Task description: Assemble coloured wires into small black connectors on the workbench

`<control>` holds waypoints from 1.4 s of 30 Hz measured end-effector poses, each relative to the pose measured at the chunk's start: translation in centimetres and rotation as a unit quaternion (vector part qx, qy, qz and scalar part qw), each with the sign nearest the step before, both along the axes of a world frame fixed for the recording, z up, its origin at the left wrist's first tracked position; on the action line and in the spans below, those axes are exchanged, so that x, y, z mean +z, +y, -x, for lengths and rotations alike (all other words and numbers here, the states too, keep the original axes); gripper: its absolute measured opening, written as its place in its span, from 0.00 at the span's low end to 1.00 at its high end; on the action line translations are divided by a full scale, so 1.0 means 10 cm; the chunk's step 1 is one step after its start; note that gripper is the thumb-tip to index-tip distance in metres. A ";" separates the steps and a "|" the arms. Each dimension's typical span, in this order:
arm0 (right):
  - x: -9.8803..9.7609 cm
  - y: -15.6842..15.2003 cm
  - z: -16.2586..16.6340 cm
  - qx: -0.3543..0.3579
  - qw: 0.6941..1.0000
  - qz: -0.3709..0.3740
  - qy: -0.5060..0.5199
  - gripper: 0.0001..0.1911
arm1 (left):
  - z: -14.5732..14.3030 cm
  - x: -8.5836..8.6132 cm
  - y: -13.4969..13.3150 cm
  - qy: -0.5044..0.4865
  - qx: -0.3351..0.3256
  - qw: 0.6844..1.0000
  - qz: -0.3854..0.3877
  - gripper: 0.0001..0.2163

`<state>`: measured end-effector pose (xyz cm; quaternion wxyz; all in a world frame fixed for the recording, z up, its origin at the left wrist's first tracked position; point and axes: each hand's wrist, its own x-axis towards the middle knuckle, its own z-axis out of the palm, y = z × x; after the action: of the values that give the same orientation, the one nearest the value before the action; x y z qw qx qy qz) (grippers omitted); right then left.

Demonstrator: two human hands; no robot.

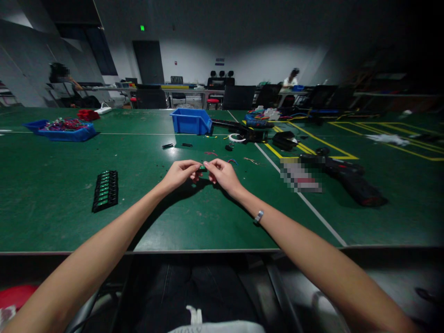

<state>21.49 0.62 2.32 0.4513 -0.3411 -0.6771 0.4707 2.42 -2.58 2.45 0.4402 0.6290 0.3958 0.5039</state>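
While reaching out over the dark green table mat (145, 222), pinches a small dark piece with a green face (202, 168) between the fingertips of the left hand (180, 175) and the right hand (224, 175). Both closed on it, one at each end, just above the mat at mid-table. Looks like the same kind as the black block of green-faced pieces (106, 190) lying in a row to the left, though too small and dim to be sure.

Judged as done: that row, lined up and set well apart from the hands. Judged as in hand: the single piece between the fingertips.

Loose beyond the hands:
- thin coloured wire offcuts (211, 153)
- two short black sticks (168, 146) near the open blue plastic bin (190, 121)
- a flat blue tray heaped with coloured wires (64, 129) at far left

No telling the bin's contents from this angle, so no fair count of what is left.
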 end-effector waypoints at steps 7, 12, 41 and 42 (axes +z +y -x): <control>0.00 0.01 0.00 0.009 0.999 0.027 -0.016 0.21 | 0.00 0.02 -0.01 0.000 0.004 1.000 -0.006 0.16; -0.02 0.01 0.00 0.040 0.998 0.040 -0.007 0.20 | -0.01 0.01 0.00 -0.010 0.005 1.000 -0.002 0.16; -0.02 0.01 0.01 0.080 0.996 0.044 0.023 0.22 | 0.01 0.05 -0.04 0.036 -0.017 0.999 -0.027 0.18; -0.03 0.02 0.01 0.082 0.995 0.046 0.025 0.22 | 0.01 0.05 -0.03 0.040 -0.018 0.999 -0.030 0.18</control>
<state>21.39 0.78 2.03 0.4115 -0.2928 -0.6694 0.5449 2.30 -2.92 2.99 0.4142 0.6686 0.3865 0.4817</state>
